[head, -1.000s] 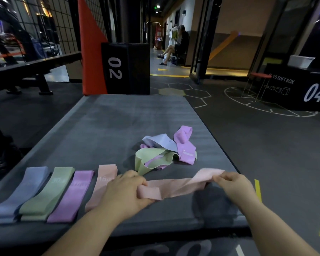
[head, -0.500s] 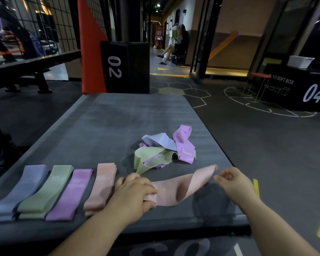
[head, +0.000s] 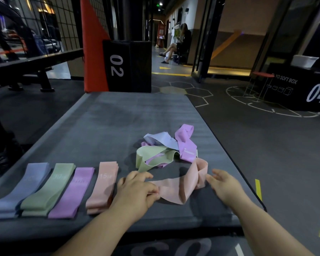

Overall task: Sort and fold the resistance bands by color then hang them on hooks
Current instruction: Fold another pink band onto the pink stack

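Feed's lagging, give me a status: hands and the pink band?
Left hand pinches pink band end. Right hand open beside its raised loop. Tangled pile just behind.

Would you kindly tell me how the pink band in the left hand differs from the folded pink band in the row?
The folded pink band lies flat and neat in the row; the loose pink band is twisted, one end looped up. No hand holds the folded pink band; the left hand grips the loose pink band's end. Only the folded one shows a printed 15. Both are pale pink.
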